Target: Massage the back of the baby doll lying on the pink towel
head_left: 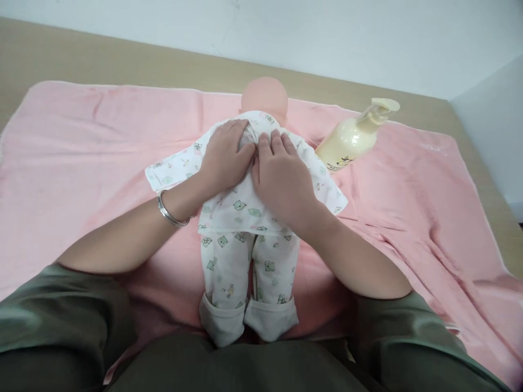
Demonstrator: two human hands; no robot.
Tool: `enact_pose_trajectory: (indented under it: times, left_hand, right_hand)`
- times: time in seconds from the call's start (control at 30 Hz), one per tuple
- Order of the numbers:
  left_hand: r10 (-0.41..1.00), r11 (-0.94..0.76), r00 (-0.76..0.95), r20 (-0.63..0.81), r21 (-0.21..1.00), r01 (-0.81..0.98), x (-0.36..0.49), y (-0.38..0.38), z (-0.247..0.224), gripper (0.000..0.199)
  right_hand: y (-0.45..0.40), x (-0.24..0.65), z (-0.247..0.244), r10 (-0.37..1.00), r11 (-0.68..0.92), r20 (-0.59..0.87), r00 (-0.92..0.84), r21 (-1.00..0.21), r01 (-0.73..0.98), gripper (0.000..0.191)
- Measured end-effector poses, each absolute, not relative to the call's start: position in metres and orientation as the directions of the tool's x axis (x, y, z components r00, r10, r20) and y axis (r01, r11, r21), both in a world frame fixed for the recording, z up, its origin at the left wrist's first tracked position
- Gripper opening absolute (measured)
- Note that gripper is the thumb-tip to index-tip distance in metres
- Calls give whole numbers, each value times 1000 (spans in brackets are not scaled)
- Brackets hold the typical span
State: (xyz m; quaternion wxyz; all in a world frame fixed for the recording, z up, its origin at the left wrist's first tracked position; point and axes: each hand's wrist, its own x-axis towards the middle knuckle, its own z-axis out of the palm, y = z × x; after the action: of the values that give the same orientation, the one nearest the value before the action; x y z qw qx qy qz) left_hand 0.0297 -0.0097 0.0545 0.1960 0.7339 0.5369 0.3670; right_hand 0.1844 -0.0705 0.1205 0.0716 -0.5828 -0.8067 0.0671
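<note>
A baby doll (pixel 265 98) lies on a pink towel, its bald head away from me and no face showing. It wears a white printed top (pixel 241 209) and matching trousers (pixel 229 261) with turned-up cuffs. My left hand (pixel 229 152) rests on the upper left of the top, fingers stretched out and thumb pointing inward. Beside it, my right hand (pixel 284 174) lies flat on the upper right of the top. The thumbs almost meet at the middle of the doll's upper body. The doll's hands are hidden in the sleeves.
The creased pink towel (pixel 81 141) covers much of a wooden table (pixel 122 60). To the right of the doll is a pale yellow pump bottle (pixel 349 139), tilted in view. A white wall (pixel 310 32) rises behind the table.
</note>
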Motion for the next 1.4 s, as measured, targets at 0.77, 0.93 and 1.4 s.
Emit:
enact_pose_trajectory:
  times: [0.77, 0.93, 1.4]
  left_hand:
    - [925, -331, 49, 377, 738, 588, 34, -17, 49, 44]
    - [900, -361, 25, 435, 714, 599, 34, -17, 45, 42]
    - [922, -340, 71, 380, 710, 616, 34, -21, 47, 42]
  right_hand:
    - [-53, 208, 140, 912, 360, 320, -258, -318, 877, 55]
    - [-45, 194, 114, 937, 349, 108, -331, -315, 883, 59]
    - [-45, 197, 120, 934, 355, 87, -347, -331, 874, 65]
